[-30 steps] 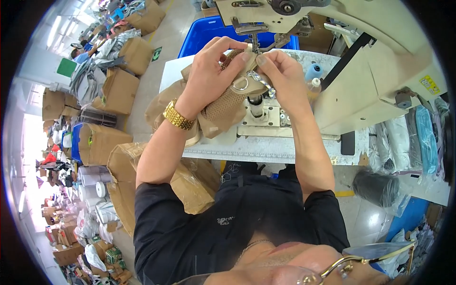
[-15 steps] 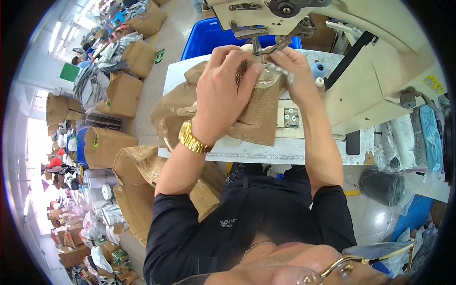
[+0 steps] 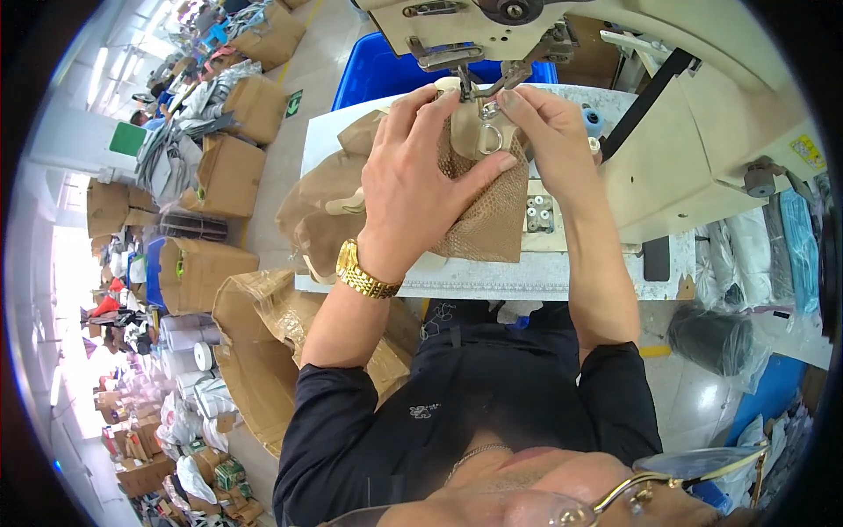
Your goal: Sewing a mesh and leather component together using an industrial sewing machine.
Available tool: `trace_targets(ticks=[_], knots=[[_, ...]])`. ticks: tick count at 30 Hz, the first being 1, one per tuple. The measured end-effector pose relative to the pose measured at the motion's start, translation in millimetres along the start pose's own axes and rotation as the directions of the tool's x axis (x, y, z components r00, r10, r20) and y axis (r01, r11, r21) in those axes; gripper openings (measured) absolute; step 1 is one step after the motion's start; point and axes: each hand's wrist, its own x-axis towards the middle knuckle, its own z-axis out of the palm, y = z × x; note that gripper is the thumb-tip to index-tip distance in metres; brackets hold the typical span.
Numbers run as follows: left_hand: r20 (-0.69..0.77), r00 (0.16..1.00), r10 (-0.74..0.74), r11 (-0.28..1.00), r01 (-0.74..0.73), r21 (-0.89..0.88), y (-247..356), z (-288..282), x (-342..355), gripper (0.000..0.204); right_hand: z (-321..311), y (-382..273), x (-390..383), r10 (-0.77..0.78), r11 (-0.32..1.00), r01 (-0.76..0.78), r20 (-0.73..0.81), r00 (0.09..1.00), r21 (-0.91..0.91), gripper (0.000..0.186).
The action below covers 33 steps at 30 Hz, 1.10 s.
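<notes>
My left hand (image 3: 408, 171) rests over the tan mesh fabric piece (image 3: 487, 228), fingertips gripping its folded upper part just left of the presser foot (image 3: 464, 83) and thumb pressed on the mesh. My right hand (image 3: 562, 149) pinches a small metal clasp (image 3: 490, 111) at the foot's right, on a tan tab with a metal ring (image 3: 491, 151) hanging from it. The needle point is too small to make out. More tan fabric (image 3: 307, 220) spreads left across the white table (image 3: 439, 290) beneath the cream sewing machine (image 3: 650, 189).
A blue bin (image 3: 360, 70) stands behind the table. A thread cone (image 3: 593, 120), bobbin tray (image 3: 539, 213) and dark phone (image 3: 656, 259) are at the right. An open carton (image 3: 246, 351) is by my left side; cartons and bundles fill the left floor, wrapped rolls (image 3: 746, 255) the right.
Both hands have moved rightward with the fabric since a second ago, turning it so more mesh shows. My left thumb has lowered onto the mesh, and the metal ring now hangs more visibly.
</notes>
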Motion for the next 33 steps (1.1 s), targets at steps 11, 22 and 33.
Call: trace_targets(ticks=[11,22,33], knots=[[-0.015,0.997,0.081,0.994,-0.082,-0.072,-19.6,-3.7,10.8,0.064,13.5,9.6,1.0,-0.017,0.996,0.026,-0.102,0.995,0.087,0.027],[0.230,0.972,0.052,0.999,-0.048,-0.024,-5.0,-28.0,26.8,0.062,15.5,21.9,9.2,-0.069,0.995,0.079,-0.173,0.983,0.052,0.028],[0.081,0.993,0.087,0.996,-0.089,0.019,-11.8,-3.4,6.1,0.067,8.1,14.3,12.2,-0.189,0.978,0.177,-0.102,0.977,-0.111,0.021]])
